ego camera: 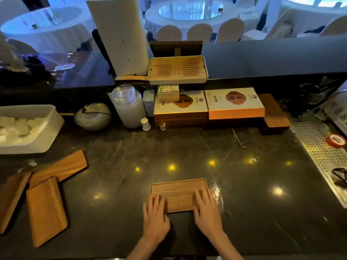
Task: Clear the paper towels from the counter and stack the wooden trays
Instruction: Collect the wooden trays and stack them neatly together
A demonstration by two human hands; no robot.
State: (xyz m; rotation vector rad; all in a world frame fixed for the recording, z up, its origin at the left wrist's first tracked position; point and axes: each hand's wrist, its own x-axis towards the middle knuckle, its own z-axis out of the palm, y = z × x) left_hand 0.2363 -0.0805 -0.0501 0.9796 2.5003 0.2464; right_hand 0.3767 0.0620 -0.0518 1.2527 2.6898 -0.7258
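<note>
A wooden tray (pixel 178 192) lies flat on the dark marble counter (pixel 187 151) near its front edge. My left hand (pixel 155 216) rests with spread fingers on the tray's near left corner. My right hand (pixel 206 212) lies the same way on its near right corner. Neither hand grips anything. Three more wooden trays lie at the left: one angled (pixel 62 167), one flat in front (pixel 46 211), one at the frame's edge (pixel 11 199). A white bin (pixel 47 132) holding crumpled white paper towels (pixel 18 128) stands at the far left.
Along the back stand a glass jar (pixel 127 106), a round glass bowl (pixel 93 116), boxed goods (pixel 234 104) and a slatted tea tray (pixel 177 70). A perforated metal drain board (pixel 319 152) with a red tape roll (pixel 336 140) runs along the right.
</note>
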